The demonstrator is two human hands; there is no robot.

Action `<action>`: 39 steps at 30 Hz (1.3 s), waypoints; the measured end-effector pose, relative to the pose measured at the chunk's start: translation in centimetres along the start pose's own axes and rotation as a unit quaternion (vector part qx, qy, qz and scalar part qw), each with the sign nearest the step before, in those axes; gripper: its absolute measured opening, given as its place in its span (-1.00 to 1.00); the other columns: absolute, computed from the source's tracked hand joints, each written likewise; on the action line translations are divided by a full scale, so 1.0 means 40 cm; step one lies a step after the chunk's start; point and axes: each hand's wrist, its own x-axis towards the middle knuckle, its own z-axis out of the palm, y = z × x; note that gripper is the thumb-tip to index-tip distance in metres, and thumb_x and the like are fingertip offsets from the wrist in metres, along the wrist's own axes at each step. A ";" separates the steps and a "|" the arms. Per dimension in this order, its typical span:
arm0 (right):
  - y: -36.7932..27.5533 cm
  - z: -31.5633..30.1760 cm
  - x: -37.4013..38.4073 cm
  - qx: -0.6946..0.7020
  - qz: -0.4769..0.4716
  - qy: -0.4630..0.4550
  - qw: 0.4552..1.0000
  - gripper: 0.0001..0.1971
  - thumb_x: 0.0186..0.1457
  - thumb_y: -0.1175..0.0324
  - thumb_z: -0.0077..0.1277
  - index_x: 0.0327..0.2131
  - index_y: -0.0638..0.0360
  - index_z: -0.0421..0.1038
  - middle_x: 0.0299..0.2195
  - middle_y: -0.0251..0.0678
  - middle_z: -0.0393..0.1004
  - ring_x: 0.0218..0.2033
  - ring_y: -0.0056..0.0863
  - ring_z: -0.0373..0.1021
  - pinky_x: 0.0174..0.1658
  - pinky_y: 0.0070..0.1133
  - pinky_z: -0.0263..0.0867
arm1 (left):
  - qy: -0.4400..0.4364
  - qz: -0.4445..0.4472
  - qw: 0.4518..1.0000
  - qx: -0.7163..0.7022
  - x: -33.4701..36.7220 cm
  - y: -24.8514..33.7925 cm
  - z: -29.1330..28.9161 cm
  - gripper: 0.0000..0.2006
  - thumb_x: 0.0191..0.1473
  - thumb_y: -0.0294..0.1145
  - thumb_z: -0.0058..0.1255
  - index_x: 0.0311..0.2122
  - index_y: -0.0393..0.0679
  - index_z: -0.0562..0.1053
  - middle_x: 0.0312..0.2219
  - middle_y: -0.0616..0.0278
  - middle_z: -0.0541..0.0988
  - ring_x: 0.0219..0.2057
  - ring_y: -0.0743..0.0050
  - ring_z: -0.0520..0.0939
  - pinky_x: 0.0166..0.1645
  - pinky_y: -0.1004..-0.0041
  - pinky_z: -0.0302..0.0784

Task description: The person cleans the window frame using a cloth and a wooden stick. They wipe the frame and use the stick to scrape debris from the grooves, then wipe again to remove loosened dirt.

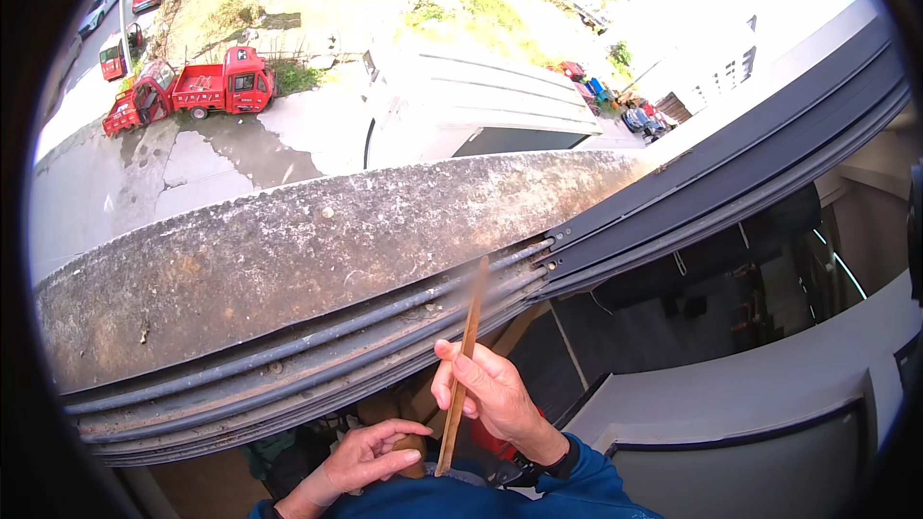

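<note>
My right hand point(495, 394) is closed around a long thin wooden stick point(464, 356), held tilted with its upper end over the window track point(385, 327). A pale smear lies beside that upper end; I cannot tell whether it is bristles. Lower down and to the left, my left hand point(370, 457) has its fingers stretched out. A rounded brown thing point(413, 469) shows by its thumb and forefinger, partly hidden, and no grip on it is visible. The grey track has rails and loose dirt in its grooves.
Beyond the track lies a stained concrete ledge point(240, 250), with a drop to the street outside. Dark sliding window frames point(731, 154) are stacked at right. Below stand a red three-wheeled truck point(240, 86) and a white roofed structure point(481, 101). A white curved surface point(750, 399) is at lower right.
</note>
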 end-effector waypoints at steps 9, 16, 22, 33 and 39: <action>-0.011 -0.023 -0.016 -0.099 -0.018 0.143 0.985 -0.70 0.25 0.25 -0.19 -0.14 0.31 0.32 -0.51 -0.35 0.42 -0.60 -0.76 0.27 -0.57 -0.78 0.17 | -0.171 0.053 0.983 0.031 0.093 0.045 0.036 -0.73 0.17 -0.21 -0.07 -0.11 -0.13 0.47 -0.60 0.47 0.43 -0.62 0.81 0.33 -0.53 0.70 0.22; -0.057 0.011 -0.082 -0.566 -0.286 0.330 0.699 -0.82 -0.07 0.52 0.14 -0.34 0.26 0.40 -0.32 -0.21 0.37 -0.63 -0.60 0.29 -0.55 -0.68 0.24 | -0.242 -0.040 0.969 0.010 0.092 0.106 0.001 -0.77 0.18 -0.24 -0.08 -0.25 -0.18 0.48 -0.68 0.48 0.32 -0.68 0.82 0.25 -0.59 0.69 0.10; -0.051 0.112 -0.066 -0.755 -0.364 0.158 0.523 -0.67 -0.24 0.41 0.23 -0.28 0.06 0.47 -0.17 -0.32 0.41 -0.34 -0.49 0.37 -0.35 -0.63 0.38 | -0.285 0.000 0.958 0.012 0.083 0.137 -0.009 -0.78 0.18 -0.25 -0.11 -0.28 -0.19 0.47 -0.71 0.48 0.29 -0.70 0.81 0.25 -0.63 0.67 0.08; -0.273 0.070 0.021 -0.560 -0.341 0.398 0.642 -0.80 0.07 0.58 0.01 -0.18 0.30 0.40 -0.38 -0.29 0.45 -0.52 -0.68 0.36 -0.47 -0.76 0.33 | -0.326 -0.052 0.943 -0.041 0.073 0.131 -0.023 -0.76 0.15 -0.20 -0.03 -0.32 -0.18 0.47 -0.61 0.48 0.38 -0.60 0.83 0.30 -0.54 0.72 0.13; -0.279 0.028 0.102 -0.613 -0.308 0.403 0.606 -0.83 0.06 0.58 0.03 -0.23 0.25 0.43 -0.44 -0.31 0.44 -0.53 -0.66 0.39 -0.50 -0.69 0.33 | -0.319 -0.012 0.947 -0.039 0.075 0.129 -0.020 -0.77 0.15 -0.21 -0.03 -0.30 -0.19 0.47 -0.57 0.47 0.41 -0.53 0.82 0.33 -0.49 0.71 0.17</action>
